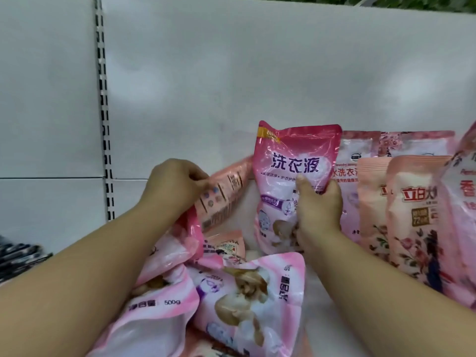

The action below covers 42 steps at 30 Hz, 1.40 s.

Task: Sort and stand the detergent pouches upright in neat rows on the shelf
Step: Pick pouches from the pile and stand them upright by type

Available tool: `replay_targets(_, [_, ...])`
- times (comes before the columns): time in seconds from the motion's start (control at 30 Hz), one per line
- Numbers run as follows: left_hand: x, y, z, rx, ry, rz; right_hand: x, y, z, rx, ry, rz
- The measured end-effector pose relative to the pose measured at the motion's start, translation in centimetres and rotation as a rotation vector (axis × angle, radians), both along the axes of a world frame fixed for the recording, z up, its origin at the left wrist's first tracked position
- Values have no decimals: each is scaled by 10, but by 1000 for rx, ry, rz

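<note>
glossy pink plastic detergent pouch stands upright mid-shelf, your right hand grasping its lower right edge. your left hand pinches a tilted peach pouch. settle the base flat beside the standing peach row before letting go.

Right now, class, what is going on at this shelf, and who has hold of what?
A person is sorting pink detergent pouches on a white shelf. The right hand holds one pink pouch upright, beside the standing pouches on the right. The left hand grips a peach pouch that lies tilted. More pouches lie flat in a loose pile at the front, not yet stood up.
</note>
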<state>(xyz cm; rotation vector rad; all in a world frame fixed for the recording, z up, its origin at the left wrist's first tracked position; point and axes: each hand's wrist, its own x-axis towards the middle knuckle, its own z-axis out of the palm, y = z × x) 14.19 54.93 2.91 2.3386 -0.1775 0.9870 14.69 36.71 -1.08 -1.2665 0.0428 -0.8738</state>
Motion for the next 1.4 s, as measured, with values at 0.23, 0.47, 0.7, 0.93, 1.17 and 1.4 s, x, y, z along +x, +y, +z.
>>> replay_targets(0.23, [3,15,-2,-911,-209,-296,12,2,1,-33,248,176])
replay_targets(0.47, [0,12,-4,-1141,-221,-489,5,6,-9,-21,639,397])
replay_targets(0.7, [-1,12,-8,-1341,-197,-580,1,5,-11,-207,550,267])
replay_targets(0.93, [-8,6,-5,-1299,-178,-666,-28,18,17,-614,246,-77])
replay_targets(1.17, [-20,-3,0,-1154,-129,-731,-59,17,47,-202,139,672])
replay_targets(1.4, [-24,-16,-5,-1068,-22,-730,-49,7,47,123,-62,768])
